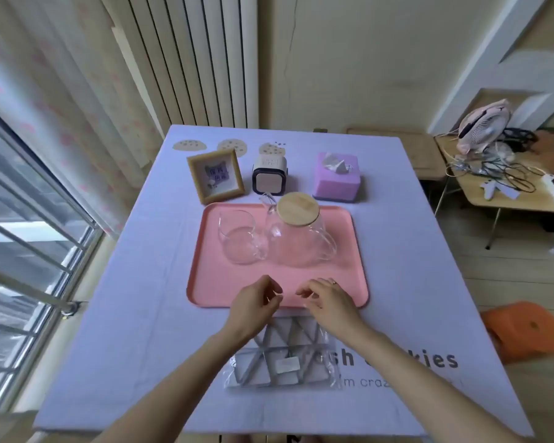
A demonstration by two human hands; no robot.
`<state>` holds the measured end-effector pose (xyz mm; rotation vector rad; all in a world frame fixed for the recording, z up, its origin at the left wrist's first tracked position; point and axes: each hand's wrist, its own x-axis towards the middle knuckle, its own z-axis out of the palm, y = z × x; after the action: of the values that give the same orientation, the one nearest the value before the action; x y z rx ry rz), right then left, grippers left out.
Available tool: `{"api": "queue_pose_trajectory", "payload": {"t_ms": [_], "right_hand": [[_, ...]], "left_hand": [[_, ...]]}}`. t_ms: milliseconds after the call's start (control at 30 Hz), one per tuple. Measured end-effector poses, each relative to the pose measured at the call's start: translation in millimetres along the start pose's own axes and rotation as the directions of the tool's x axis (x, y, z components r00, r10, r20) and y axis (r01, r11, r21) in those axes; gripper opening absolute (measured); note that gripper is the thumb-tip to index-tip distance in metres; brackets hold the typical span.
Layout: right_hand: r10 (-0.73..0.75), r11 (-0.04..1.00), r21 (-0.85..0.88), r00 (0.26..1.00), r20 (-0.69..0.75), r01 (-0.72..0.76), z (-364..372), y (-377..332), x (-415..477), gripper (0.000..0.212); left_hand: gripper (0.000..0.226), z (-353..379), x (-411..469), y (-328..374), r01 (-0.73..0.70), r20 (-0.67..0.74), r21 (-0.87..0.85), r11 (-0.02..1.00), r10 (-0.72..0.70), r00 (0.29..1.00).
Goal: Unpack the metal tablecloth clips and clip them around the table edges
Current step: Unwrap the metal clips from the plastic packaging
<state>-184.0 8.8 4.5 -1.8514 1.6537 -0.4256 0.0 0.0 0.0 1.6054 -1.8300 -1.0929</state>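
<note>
My two hands (256,303) (331,303), one clip bag (282,356), one tray (205,282), one cup (237,238), one jug (298,243), one frame (216,179), one tissue box (335,183)

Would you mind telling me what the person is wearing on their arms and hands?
No sleeves are in view; both arms are bare up to the frame edge. The right hand wears a thin ring on one finger. The left hand shows no ring, watch or glove.

A daylit room corner is being shown.
Daylight is being let in by a barred window (29,251), edged by a pale curtain (61,78); a white ribbed radiator (199,59) is being backed by a cream wall (365,59); at the right, 1 pink fan (483,126) and cables (493,174) are being carried by a wooden side table (525,204) on plank flooring (509,282).
</note>
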Motion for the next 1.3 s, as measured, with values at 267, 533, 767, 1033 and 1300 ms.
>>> {"api": "queue_pose_trajectory", "payload": {"t_ms": [267, 533, 767, 1033, 1300], "right_hand": [[-0.2, 0.965, -0.156, 0.977, 0.078, 0.21, 16, 44, 18, 0.02], [-0.325, 0.913, -0.171, 0.914, 0.244, 0.371, 12, 42, 39, 0.023], [-0.326, 0.84, -0.296, 0.86, 0.393, 0.454, 9, 33, 42, 0.021], [-0.32, 0.775, -0.424, 0.869, 0.378, 0.469, 11, 20, 45, 0.025], [-0.428, 0.537, -0.747, 0.889, 0.159, 0.392, 15, 24, 16, 0.024]], "left_hand": [[0.021, 34, 14, -33, -0.372, 0.161, 0.331, 0.867, 0.337, 0.928], [0.036, 29, 29, -50, -0.596, 0.18, 0.362, 0.717, 0.573, 0.799], [0.031, 19, 34, -59, -0.713, 0.31, 0.368, 0.596, 0.644, 0.699], [0.035, 25, 35, -59, -0.707, 0.297, 0.458, 0.538, 0.657, 0.693], [0.049, 35, 11, -66, -0.676, 0.287, 0.477, 0.562, 0.627, 0.724]]}}
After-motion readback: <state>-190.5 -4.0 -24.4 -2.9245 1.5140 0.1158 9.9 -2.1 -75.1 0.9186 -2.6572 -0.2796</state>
